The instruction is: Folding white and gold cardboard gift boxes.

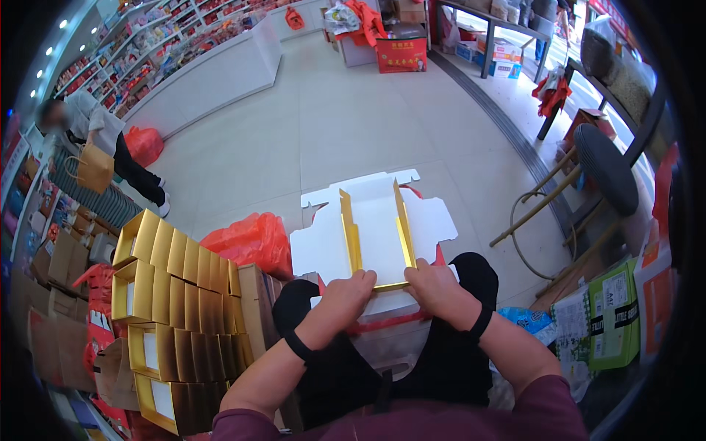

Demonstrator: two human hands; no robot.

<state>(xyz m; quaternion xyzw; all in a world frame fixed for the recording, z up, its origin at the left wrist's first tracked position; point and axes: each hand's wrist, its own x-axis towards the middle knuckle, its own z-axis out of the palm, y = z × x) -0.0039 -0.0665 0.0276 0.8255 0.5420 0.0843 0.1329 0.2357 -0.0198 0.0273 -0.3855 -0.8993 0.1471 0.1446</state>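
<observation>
A partly folded cardboard box (379, 234) with a white inside and gold outer faces lies in front of me, over my knees. Two of its gold side walls stand up, and a low gold edge shows at the near end. My left hand (348, 297) pinches the near left corner with thumb and fingers. At the near right corner my right hand (441, 291) grips in the same way. Beneath the box, white flat card flaps (315, 251) spread out to both sides. Whether they belong to the same sheet I cannot tell.
Stacked rows of gold boxes (179, 297) stand at my left beside a red plastic bag (251, 240). A stool (598, 171) lies tipped at the right, near a green carton (613, 314). Far left, a person (105, 129) stands with a brown bag (95, 168).
</observation>
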